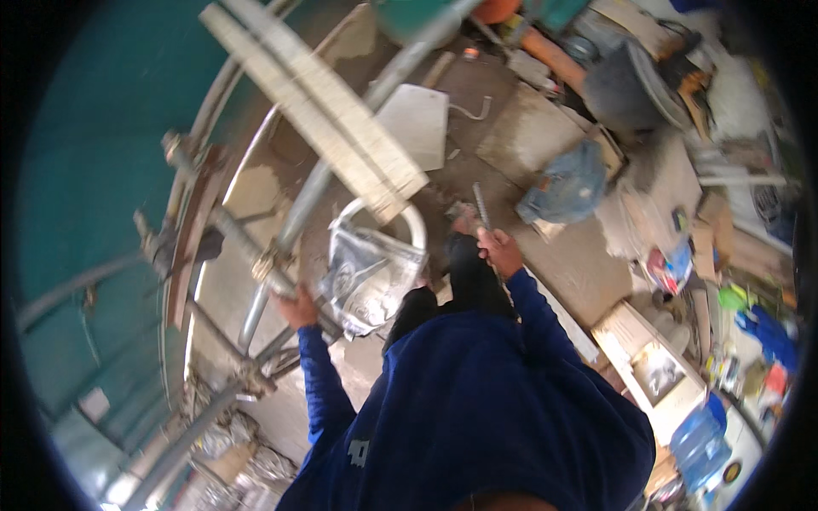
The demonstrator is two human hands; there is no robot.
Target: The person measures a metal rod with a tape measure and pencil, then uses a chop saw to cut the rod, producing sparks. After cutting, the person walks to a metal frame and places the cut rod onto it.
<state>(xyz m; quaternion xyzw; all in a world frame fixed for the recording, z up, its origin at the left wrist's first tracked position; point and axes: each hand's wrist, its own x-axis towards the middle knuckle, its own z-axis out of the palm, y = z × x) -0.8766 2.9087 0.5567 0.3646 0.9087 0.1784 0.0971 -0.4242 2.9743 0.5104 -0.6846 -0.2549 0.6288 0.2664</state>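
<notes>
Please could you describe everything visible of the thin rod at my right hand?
The thin rod is straight, grey and metal-looking; blur obscures finer surface detail. It projects from the right hand, pointing away from the body and slightly left. The hand appears closed around its near end, hiding that part. Its far end shows against the floor.

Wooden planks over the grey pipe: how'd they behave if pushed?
The planks look stiff, with long straight edges. They may shift separately: a dark gap runs between them. Pressing the near ends might tip them, as those project past the grey pipe.
</notes>
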